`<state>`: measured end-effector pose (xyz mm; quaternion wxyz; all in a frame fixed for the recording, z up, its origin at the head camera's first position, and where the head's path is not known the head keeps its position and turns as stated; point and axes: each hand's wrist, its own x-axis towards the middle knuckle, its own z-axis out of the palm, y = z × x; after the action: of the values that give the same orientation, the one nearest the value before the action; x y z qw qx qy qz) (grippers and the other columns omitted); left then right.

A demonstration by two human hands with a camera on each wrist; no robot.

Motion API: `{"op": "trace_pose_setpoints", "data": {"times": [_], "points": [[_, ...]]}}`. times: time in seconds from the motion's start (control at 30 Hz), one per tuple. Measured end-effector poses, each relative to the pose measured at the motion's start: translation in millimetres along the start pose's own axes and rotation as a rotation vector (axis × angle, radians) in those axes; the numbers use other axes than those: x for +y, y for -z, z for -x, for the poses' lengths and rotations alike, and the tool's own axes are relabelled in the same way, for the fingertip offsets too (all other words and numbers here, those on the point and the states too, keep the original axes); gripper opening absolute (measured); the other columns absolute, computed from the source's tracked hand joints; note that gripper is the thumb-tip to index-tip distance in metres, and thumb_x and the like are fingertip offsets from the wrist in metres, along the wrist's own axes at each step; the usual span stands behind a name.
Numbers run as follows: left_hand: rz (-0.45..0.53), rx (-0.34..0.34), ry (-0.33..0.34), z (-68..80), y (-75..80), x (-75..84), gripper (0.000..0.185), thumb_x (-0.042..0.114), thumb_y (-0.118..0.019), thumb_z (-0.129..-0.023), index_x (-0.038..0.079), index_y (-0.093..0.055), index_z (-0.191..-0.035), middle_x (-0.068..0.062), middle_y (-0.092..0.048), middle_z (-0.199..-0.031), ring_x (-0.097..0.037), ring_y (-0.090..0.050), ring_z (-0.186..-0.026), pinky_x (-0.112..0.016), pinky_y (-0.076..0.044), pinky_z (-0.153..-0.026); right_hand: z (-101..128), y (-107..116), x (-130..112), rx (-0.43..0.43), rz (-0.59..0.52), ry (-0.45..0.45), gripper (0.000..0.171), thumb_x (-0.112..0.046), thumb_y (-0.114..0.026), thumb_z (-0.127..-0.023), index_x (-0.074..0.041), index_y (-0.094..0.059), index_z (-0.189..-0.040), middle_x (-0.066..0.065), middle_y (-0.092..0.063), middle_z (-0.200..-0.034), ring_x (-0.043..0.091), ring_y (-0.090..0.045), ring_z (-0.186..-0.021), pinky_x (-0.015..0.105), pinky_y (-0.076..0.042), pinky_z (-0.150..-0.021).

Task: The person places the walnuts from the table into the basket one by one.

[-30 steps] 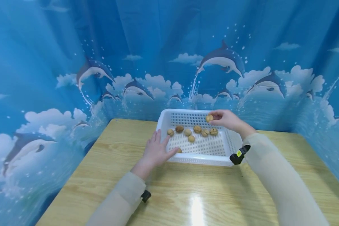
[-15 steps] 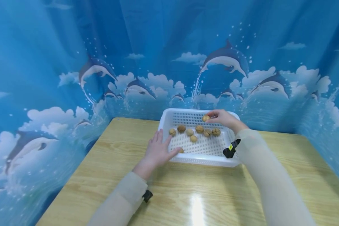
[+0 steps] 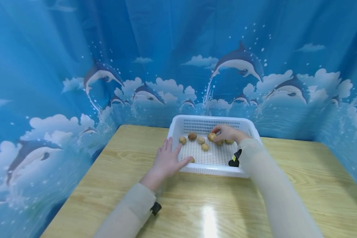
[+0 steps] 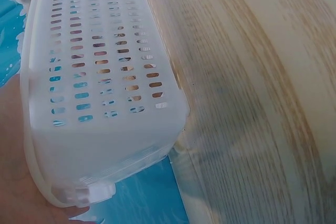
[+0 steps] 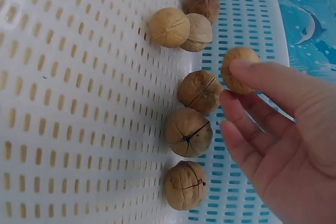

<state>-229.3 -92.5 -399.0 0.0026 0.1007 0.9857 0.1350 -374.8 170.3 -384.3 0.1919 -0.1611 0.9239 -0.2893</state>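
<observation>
The right hand (image 3: 227, 134) pinches a walnut (image 5: 239, 69) just above the basket (image 3: 178, 127) floor beside the row of walnuts (image 5: 190, 132), while the left hand (image 3: 166, 160), fingers relaxed, rests on the basket's near-left corner.

Left hand (image 3: 166, 161) flat, fingers spread; right hand (image 3: 226, 134) reaching forward, fingertips (image 5: 239, 72) pinching.

sleeves: long, pale beige, loose, one on each arm (image 3: 131, 211)
hands: bare, left hand (image 3: 166, 162), right hand (image 3: 227, 134)
wrist units: small black devices; the right one (image 3: 235, 158) has a yellow mark
</observation>
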Motion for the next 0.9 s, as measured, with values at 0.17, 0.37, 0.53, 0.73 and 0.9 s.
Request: {"op": "trace_pose_setpoints", "data": {"times": [0.17, 0.37, 0.53, 0.73, 0.9], "points": [[0.014, 0.003, -0.005, 1.2, -0.1, 0.4, 0.081, 0.070, -0.036, -0.086, 0.017, -0.032, -0.147, -0.017, -0.002, -0.155, -0.036, 0.000, -0.140, -0.054, -0.011, -0.110, -3.5, -3.9, 1.0, -0.043, -0.016, -0.032, 0.042, -0.017, -0.067, -0.087, -0.014, -0.056, -0.127, 0.011, -0.051, -0.128, 0.030, -0.044, -0.119, 0.051, -0.036, -0.099], [0.012, 0.004, -0.001, 1.3, 0.1, -0.8, 0.080, 0.070, -0.036, -0.086, 0.018, -0.032, -0.147, -0.017, -0.001, -0.155, -0.035, 0.001, -0.140, -0.054, -0.010, -0.110, -2.6, -3.2, -2.3, -0.026, -0.021, -0.007, 0.042, -0.014, -0.062, -0.090, -0.007, -0.052, -0.130, 0.015, -0.051, -0.130, 0.033, -0.045, -0.120, 0.051, -0.036, -0.099], [0.012, 0.009, -0.009, 0.6, 0.2, 0.3, 0.081, 0.071, -0.036, -0.086, 0.017, -0.031, -0.147, -0.017, -0.001, -0.155, -0.036, 0.000, -0.140, -0.054, -0.011, -0.110, 7.2, 9.3, -1.9, 0.040, -0.007, 0.022, 0.043, -0.013, -0.056, -0.093, -0.001, -0.047, -0.133, 0.019, -0.050, -0.129, 0.036, -0.044, -0.121, 0.052, -0.037, -0.099], [0.014, 0.010, -0.009, 0.3, 2.9, -0.4, 0.081, 0.069, -0.038, -0.086, 0.016, -0.031, -0.147, -0.017, -0.001, -0.155, -0.036, 0.001, -0.140, -0.055, -0.011, -0.109, 33.9, 36.9, -0.1, 0.059, 0.034, 0.077, 0.046, -0.015, -0.055, -0.094, 0.002, -0.043, -0.136, 0.023, -0.049, -0.131, 0.039, -0.042, -0.122, 0.053, -0.037, -0.097], [0.024, -0.007, -0.003, 1.9, 4.8, 0.3, 0.081, 0.069, -0.038, -0.086, 0.017, -0.031, -0.147, -0.017, -0.002, -0.155, -0.036, -0.001, -0.140, -0.057, -0.010, -0.109, 64.8, 53.3, 3.1, 0.013, 0.082, 0.098, 0.051, -0.020, -0.053, -0.096, 0.006, -0.039, -0.137, 0.027, -0.045, -0.133, 0.042, -0.039, -0.123, 0.056, -0.035, -0.098]]}}
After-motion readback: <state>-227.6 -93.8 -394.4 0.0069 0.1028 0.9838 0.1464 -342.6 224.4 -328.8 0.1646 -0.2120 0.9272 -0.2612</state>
